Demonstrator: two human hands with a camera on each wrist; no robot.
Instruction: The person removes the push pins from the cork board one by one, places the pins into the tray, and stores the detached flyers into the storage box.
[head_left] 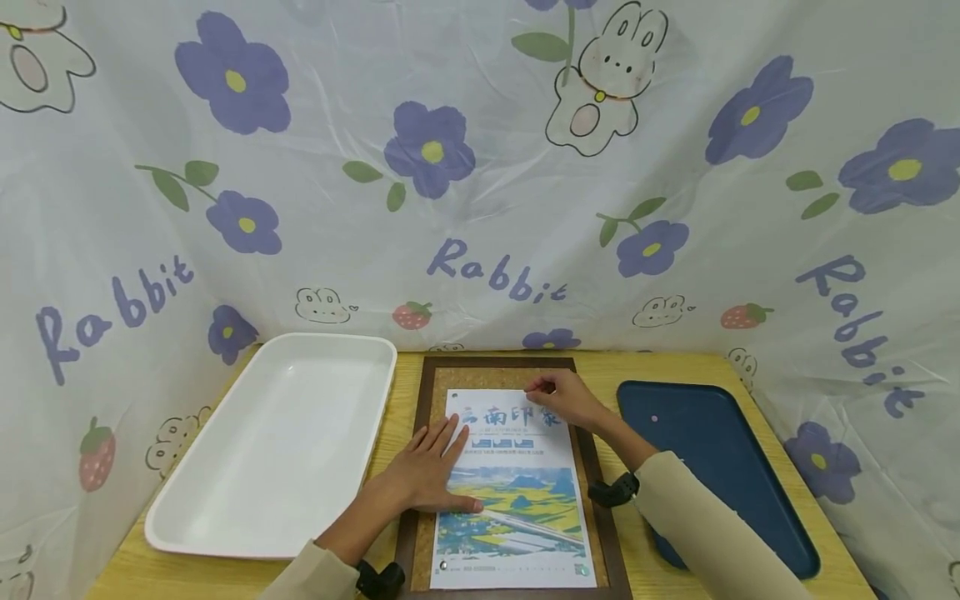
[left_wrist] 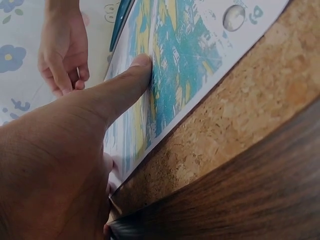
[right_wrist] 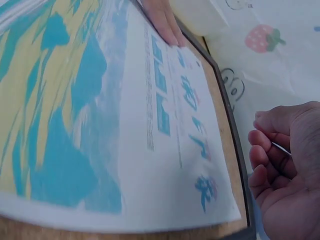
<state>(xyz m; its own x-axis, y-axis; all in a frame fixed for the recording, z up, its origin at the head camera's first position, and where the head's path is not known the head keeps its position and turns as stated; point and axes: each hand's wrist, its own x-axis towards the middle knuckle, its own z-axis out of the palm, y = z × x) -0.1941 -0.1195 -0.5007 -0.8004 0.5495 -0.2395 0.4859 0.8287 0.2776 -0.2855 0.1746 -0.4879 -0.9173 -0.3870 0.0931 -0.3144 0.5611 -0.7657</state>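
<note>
A printed poster (head_left: pixel 510 500) with a yellow-and-blue landscape lies on a brown-framed cork board (head_left: pixel 422 546). My left hand (head_left: pixel 431 467) rests spread across the poster's left edge, thumb on the picture. Near the poster's top right, my right hand (head_left: pixel 566 400) has curled fingers, thumb against index finger. In the right wrist view a thin shiny bit of a thumbtack (right_wrist: pixel 281 147) shows between those fingers; the rest is hidden. One round, clear-headed thumbtack (left_wrist: pixel 234 18) sits in the poster's lower left corner. A small dark spot marks the upper left corner; what it is, I cannot tell.
On the left of the wooden table (head_left: pixel 187 575) stands a large white tray (head_left: pixel 277 450). A dark blue tray (head_left: pixel 720 467) lies at the right, partly under my right sleeve, with a few tiny pieces on it. A patterned curtain (head_left: pixel 495 208) hangs behind.
</note>
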